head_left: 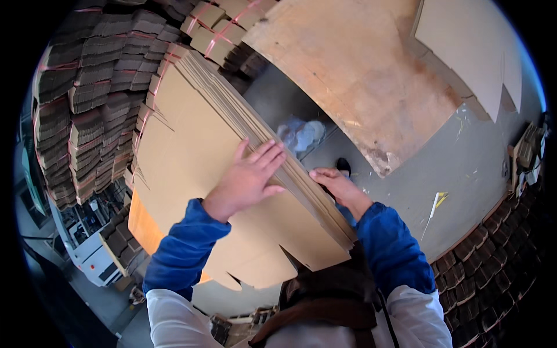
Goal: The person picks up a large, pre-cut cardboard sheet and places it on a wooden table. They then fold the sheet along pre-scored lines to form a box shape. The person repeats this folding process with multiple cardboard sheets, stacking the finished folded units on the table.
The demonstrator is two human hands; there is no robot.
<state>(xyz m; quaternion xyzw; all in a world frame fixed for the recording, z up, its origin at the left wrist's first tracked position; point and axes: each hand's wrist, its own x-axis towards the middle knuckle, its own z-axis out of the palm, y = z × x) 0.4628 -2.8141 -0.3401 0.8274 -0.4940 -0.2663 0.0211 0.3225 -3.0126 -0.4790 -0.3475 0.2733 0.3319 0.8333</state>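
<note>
A thick stack of flat brown cardboard sheets (197, 145) lies in front of me, its layered long edge running from the upper left to the lower right. My left hand (246, 181) rests palm down on the top sheet, fingers spread, with the fingertips at that edge. On the other side of the edge is my right hand (343, 188), its fingers curled and closed against the side of the sheets. Slots are cut into the near end of the top sheet. Blue sleeves cover both my forearms.
Tied bundles of cardboard (96, 75) are piled high at left. A worn wooden board (360, 75) lies at the upper right, with more cardboard sheets (473, 46) on it. Plastic wrapping (301, 136) sits on the grey floor (406, 203). Cardboard piles (493, 272) stand at lower right.
</note>
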